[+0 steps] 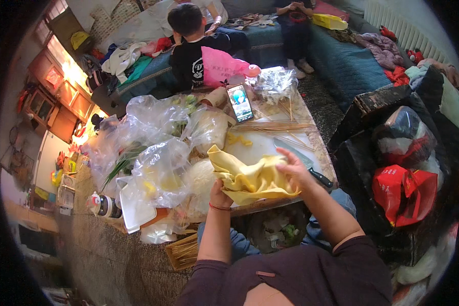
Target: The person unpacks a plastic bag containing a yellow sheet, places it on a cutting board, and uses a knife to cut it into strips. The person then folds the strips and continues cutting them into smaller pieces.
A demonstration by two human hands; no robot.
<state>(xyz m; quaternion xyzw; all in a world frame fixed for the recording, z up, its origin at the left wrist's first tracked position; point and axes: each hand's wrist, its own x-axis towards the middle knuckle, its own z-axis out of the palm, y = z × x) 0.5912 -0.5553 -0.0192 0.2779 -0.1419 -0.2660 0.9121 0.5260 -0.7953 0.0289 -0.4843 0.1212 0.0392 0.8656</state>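
My left hand [218,194] grips the lower left edge of a folded yellow sheet of food, perhaps tofu skin [252,176]; part of the hand is hidden under it. At the sheet's right side is my right hand [293,168], its fingers partly spread and blurred; whether it grips the sheet is unclear. Below them lies a white cutting board [260,147] with yellow strips [239,140] near its left edge. A knife with a black handle [320,177] rests on the board's right side. Thin wooden skewers [277,126] lie across the far part.
Clear plastic bags [158,164] with food crowd the table's left side, near a white tray [135,208]. A phone [240,103] stands upright behind the board. Another person [189,42] sits beyond the table. On the right, a black chair [352,160] holds bags.
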